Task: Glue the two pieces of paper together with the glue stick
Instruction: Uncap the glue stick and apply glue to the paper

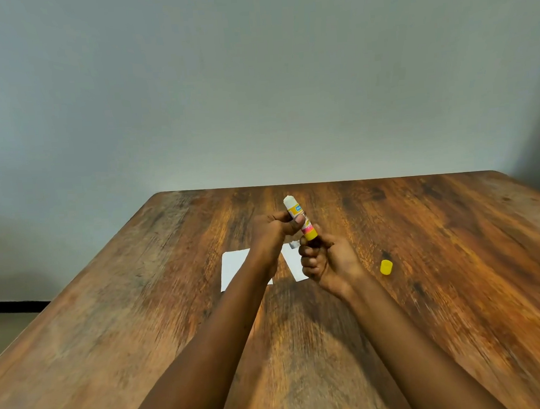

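A wooden bench [425,257] fills the lower view. On it lie two white sheets side by side, the left sheet [234,267] and the right sheet [293,263], partly hidden behind my wrists and within easy reach for gluing. My left hand [272,233] grips the upper barrel of the glue stick [298,216], held tilted above the sheets. My right hand [325,261] pinches its base, likely to twist the glue up. The yellow cap [386,267] sits on the bench to my right, out of the way.

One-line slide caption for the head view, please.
Left hand and right hand hold the uncapped glue stick over two papers.
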### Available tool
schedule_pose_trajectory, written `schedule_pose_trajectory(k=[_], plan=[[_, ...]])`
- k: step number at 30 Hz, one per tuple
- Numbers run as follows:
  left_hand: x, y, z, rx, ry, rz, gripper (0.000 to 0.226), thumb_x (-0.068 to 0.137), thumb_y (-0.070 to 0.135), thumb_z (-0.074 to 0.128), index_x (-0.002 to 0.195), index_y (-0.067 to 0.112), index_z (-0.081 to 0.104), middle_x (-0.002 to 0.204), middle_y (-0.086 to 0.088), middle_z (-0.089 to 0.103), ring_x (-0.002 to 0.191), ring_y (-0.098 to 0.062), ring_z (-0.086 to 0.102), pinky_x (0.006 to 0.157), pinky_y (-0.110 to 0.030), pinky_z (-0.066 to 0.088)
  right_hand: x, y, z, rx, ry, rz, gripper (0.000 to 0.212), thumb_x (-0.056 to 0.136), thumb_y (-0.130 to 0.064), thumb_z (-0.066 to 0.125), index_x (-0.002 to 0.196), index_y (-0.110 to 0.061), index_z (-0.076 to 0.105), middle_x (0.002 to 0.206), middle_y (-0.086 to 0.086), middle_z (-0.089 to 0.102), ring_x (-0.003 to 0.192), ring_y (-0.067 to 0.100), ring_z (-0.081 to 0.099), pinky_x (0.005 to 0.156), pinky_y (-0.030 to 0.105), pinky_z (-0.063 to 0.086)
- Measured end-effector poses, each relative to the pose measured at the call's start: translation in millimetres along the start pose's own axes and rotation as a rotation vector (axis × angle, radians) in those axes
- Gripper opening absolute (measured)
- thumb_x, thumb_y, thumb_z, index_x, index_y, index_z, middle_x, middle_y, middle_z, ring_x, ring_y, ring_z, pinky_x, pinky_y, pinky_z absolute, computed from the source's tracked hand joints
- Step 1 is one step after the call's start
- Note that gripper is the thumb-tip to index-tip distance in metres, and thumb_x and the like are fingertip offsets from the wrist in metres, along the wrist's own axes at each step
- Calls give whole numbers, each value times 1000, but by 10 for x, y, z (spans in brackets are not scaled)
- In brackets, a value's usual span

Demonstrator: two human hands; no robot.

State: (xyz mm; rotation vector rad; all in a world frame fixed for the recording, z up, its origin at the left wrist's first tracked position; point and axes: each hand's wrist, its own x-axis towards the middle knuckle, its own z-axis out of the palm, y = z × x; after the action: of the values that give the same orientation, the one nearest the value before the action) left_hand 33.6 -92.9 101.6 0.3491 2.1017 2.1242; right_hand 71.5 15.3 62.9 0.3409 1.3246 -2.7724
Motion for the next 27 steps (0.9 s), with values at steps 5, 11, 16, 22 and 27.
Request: schedule_pose_trajectory(k=[5, 11, 16, 22, 27], plan=[[27, 7, -13, -6, 45, -20, 27, 83, 7, 65, 107, -5, 68, 108, -20, 70, 101, -30, 61, 88, -37, 49, -15, 77, 0, -353, 138, -467, 20, 77, -11, 72, 93, -9, 61, 80, 8, 68, 66, 16, 68, 57, 21, 56], [11, 16, 2, -21, 19, 6, 27, 83, 8, 65, 106, -7, 68, 107, -24, 69, 75, -12, 56, 71, -23, 44, -14, 65, 48, -325, 167, -410, 17, 93, -10, 51, 90, 0, 64, 60, 7, 62, 44, 12, 57, 42, 20, 49], [-14, 2, 3, -36, -8, 0, 30, 85, 8, 64, 109, -7, 66, 108, -24, 68, 77, -12, 59, 67, -19, 45, -5, 17, 12, 202, -96, 85, 46, 93, -29, 36, 58, -6, 55, 38, -1, 39, 26, 8, 33, 28, 13, 24], [18, -10, -63, -3, 28, 0, 26, 85, 7, 62, 107, -6, 68, 107, -20, 69, 76, -12, 58, 65, -18, 47, 3, 93, 13, -195, 51, -329, 20, 86, -26, 62, 91, -6, 65, 70, 10, 67, 57, 15, 66, 54, 24, 56], [12, -49, -50, -12, 47, 1, 26, 84, 6, 64, 106, -7, 68, 108, -22, 69, 74, -10, 58, 74, -24, 47, 20, 115, 18, -450, 198, -476, 5, 88, -6, 60, 89, -4, 64, 69, 11, 64, 47, 11, 62, 48, 21, 53]])
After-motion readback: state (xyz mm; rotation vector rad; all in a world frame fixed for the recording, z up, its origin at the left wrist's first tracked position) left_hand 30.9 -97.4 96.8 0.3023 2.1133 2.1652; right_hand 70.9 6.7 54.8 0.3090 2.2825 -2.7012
